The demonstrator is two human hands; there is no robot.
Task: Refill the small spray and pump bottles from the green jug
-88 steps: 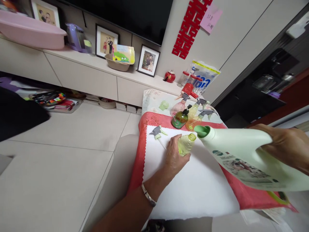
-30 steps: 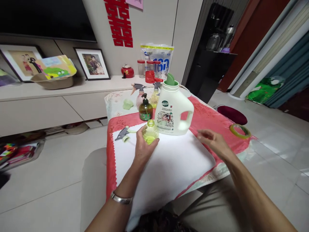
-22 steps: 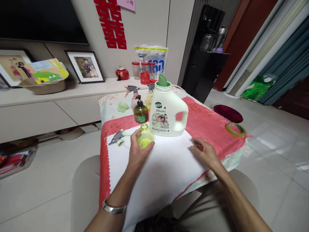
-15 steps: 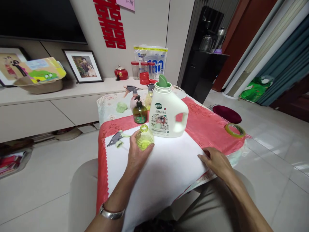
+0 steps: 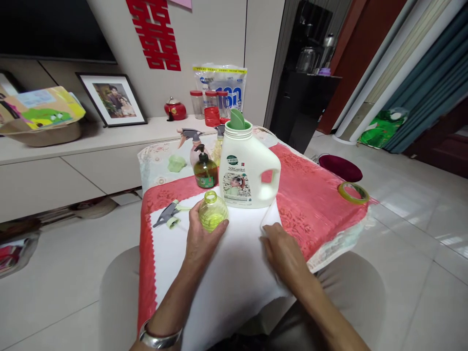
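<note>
My left hand (image 5: 204, 234) is wrapped round a small clear spray bottle (image 5: 213, 214) with its top off and yellow-green liquid inside. The bottle stands upright over a white cloth (image 5: 234, 258). My right hand (image 5: 283, 248) pinches the right edge of this cloth, which is folded inward there. Left of the bottle lies its grey and pale green spray head (image 5: 170, 214). Just behind the bottle is a large white detergent jug (image 5: 248, 170) with a green spout and no cap on. Beside the jug stands a dark green pump bottle (image 5: 205, 170).
A red cloth (image 5: 307, 195) covers the table, with a roll of yellow tape (image 5: 353, 192) near its right edge. Behind the pump bottle is a pink spray bottle (image 5: 195, 148). A pale green crumpled item (image 5: 176, 163) lies at the left. Jars with red lids (image 5: 198, 105) stand farther back.
My right hand has moved left, pulling the cloth's right edge inward and uncovering more red cloth. My left hand still holds the bottle. The whole view has shifted slightly.
</note>
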